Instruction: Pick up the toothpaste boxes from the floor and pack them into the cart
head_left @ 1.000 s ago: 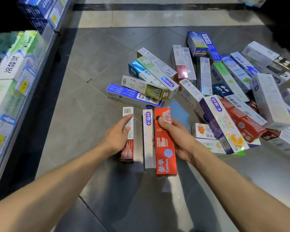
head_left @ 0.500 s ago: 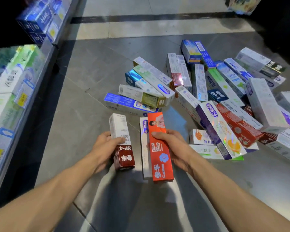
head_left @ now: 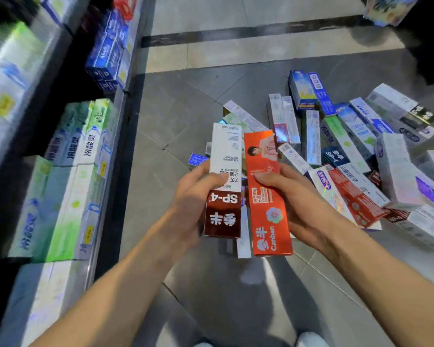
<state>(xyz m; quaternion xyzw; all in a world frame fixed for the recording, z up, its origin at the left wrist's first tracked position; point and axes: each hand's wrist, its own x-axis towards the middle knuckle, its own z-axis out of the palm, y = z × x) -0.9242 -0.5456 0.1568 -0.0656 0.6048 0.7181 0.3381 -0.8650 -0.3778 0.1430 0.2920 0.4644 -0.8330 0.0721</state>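
Hands grip boxes: left hand (head_left: 191,196) holds white-and-maroon cardboard toothpaste box (head_left: 224,181), right hand (head_left: 293,196) holds orange-red cardboard toothpaste box (head_left: 267,196).

Grey tiled floor (head_left: 186,116) beside a stocked shelf (head_left: 68,171).

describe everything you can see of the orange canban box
The orange Canban box is a long, glossy cardboard carton printed with a person's picture at its far end, a flower emblem and white "Canban" lettering near its close end. It looks closed and undented. The right hand grips its middle, holding it above the floor beside the white-and-maroon SP-4 box.
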